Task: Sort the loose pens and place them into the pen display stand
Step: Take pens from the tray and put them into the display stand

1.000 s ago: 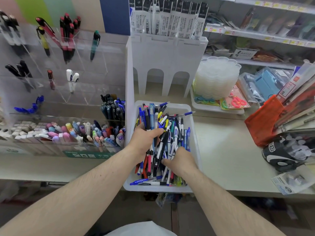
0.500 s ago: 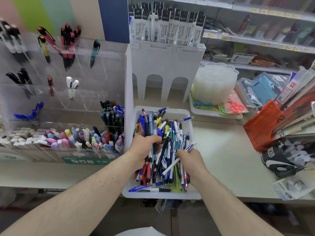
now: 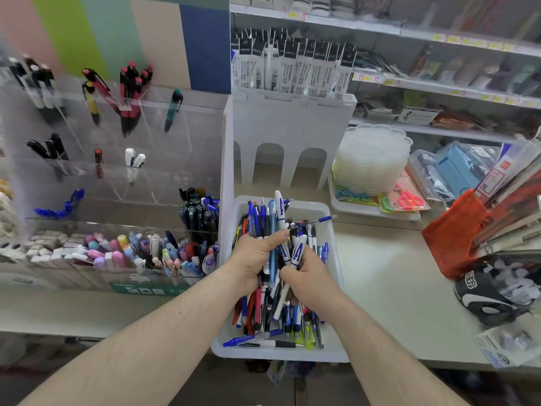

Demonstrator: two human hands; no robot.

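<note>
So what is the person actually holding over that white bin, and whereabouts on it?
The left hand grips a bundle of mixed pens around their middles. The right hand holds white-and-blue pens around their lower barrels, above the white bin.

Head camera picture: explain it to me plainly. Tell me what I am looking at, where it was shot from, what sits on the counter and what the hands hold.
There is no machine here. A person wears a wide-angle camera on the head, looking forward and down, so both bare forearms reach into view from below. On the counter stands a white tray heaped with loose pens. The left hand grips a bundle of pens, thumb across it. The right hand holds a few white and blue pens beside that bundle. To the left stands the clear pen display stand, with some pens already in its slots. Behind the tray is a white rack of packaged refills; to the right lie stacked clear dishes and packaged scissors.
</note>
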